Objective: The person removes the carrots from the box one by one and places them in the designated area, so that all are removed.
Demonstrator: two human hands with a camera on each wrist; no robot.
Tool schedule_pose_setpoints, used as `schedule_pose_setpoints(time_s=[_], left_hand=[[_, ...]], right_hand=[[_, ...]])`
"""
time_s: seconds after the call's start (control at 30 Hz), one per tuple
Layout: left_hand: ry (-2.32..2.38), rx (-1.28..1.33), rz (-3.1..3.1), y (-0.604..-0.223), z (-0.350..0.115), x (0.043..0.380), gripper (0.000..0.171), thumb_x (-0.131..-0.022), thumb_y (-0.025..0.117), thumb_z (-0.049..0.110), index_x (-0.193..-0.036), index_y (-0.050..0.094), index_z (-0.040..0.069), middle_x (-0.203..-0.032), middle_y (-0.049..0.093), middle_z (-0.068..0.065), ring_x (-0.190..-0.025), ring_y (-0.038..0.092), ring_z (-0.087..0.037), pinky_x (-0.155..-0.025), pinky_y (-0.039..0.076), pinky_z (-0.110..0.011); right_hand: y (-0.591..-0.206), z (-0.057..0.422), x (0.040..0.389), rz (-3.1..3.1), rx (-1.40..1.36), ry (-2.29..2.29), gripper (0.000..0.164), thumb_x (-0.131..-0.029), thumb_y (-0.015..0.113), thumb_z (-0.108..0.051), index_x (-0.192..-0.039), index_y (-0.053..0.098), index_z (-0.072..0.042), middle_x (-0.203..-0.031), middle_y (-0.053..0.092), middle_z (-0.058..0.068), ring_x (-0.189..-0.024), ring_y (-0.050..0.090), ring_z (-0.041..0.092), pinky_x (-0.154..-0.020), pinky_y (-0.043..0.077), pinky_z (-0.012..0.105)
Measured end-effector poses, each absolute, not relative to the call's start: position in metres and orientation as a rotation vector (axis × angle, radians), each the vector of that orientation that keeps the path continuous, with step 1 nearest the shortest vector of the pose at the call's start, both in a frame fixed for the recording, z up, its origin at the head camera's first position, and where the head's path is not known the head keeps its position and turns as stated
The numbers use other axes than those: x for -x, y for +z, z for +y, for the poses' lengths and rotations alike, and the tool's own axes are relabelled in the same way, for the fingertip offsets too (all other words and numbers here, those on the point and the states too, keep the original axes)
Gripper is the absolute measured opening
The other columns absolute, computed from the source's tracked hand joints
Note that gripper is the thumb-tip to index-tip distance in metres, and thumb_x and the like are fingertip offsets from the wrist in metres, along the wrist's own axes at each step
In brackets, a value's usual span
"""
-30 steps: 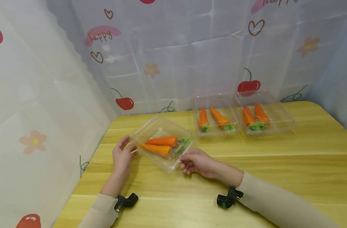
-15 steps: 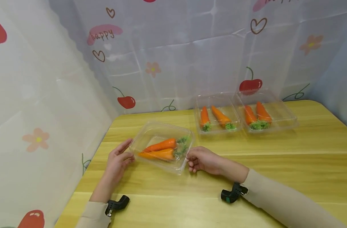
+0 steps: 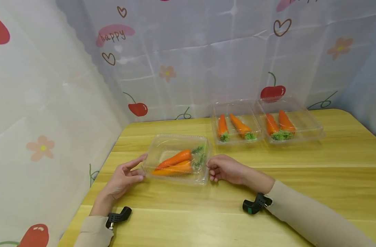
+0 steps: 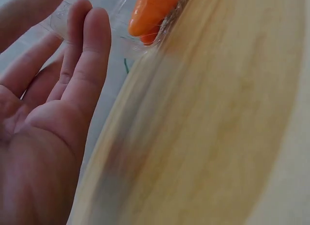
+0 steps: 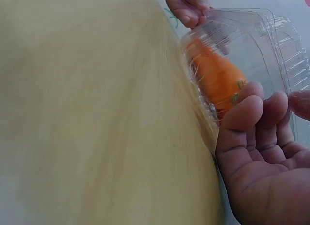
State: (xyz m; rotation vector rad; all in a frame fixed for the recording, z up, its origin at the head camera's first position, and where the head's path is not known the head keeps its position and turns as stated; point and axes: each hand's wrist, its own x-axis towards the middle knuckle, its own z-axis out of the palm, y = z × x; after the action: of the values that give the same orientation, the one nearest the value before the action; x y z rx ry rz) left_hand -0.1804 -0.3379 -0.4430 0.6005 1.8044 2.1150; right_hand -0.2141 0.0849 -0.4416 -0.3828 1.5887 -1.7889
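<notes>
A clear plastic clamshell box (image 3: pixel 166 144) with two carrots (image 3: pixel 173 159) inside sits between both hands in the head view, its lid over them. My right hand (image 3: pixel 228 169) pinches its right edge, the lower fingers curled; the right wrist view shows this hand (image 5: pixel 266 152) close against the clear wall. At the box's left side, my left hand (image 3: pixel 124 178) touches the edge with fingers mostly straight and the thumb apart. The left wrist view shows this hand (image 4: pixel 58 99) with extended fingers beside the box. The carrots' green tops (image 3: pixel 198 156) point right.
Two more clear boxes stand side by side at the back right: a left box (image 3: pixel 237 104) and a right box (image 3: pixel 308 123), each with two carrots inside. A patterned curtain (image 3: pixel 194 61) borders the wooden table (image 3: pixel 188 212) behind and at the left.
The box has turned from a slanted position to nearly square with the table's front. My right hand moved slightly right with its edge; my left hand shifted left and lower.
</notes>
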Motion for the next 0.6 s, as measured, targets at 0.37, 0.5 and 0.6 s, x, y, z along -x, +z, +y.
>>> schedule_pose_setpoints(time_s=[0.37,0.5,0.6], left_hand=[[2.165,-0.557,1.889,-0.44,-0.336,0.177,0.032,-0.09,0.064,-0.018,-0.108,0.077,0.006,-0.153,0.054,-0.001,-0.097,0.075,-0.015,-0.087,0.061,-0.029],[2.155,-0.549,1.912,-0.44,-0.335,0.178,0.032,-0.09,0.066,-0.018,-0.107,0.077,0.006,-0.151,0.056,0.0,-0.098,0.076,-0.015,-0.087,0.061,-0.029],[2.142,-0.551,1.929,-0.441,-0.334,0.179,0.031,-0.09,0.066,-0.017,-0.107,0.077,0.006,-0.151,0.056,0.0,-0.099,0.075,-0.016,-0.087,0.061,-0.029]], right_hand=[[-0.435,0.097,0.209,1.803,0.345,-1.865,0.037,-0.106,0.058,-0.019,-0.134,0.042,-0.002,-0.084,0.06,0.004,-0.07,0.062,0.016,-0.063,0.052,0.026],[-0.427,0.098,0.205,2.182,0.407,-1.776,0.046,-0.102,0.066,-0.024,-0.137,0.043,-0.005,-0.097,0.061,0.007,-0.074,0.063,0.02,-0.061,0.051,0.028],[-0.421,0.101,0.199,2.456,0.574,-1.67,0.033,-0.098,0.072,-0.023,-0.123,0.055,-0.009,-0.104,0.06,0.007,-0.081,0.061,0.022,-0.065,0.052,0.03]])
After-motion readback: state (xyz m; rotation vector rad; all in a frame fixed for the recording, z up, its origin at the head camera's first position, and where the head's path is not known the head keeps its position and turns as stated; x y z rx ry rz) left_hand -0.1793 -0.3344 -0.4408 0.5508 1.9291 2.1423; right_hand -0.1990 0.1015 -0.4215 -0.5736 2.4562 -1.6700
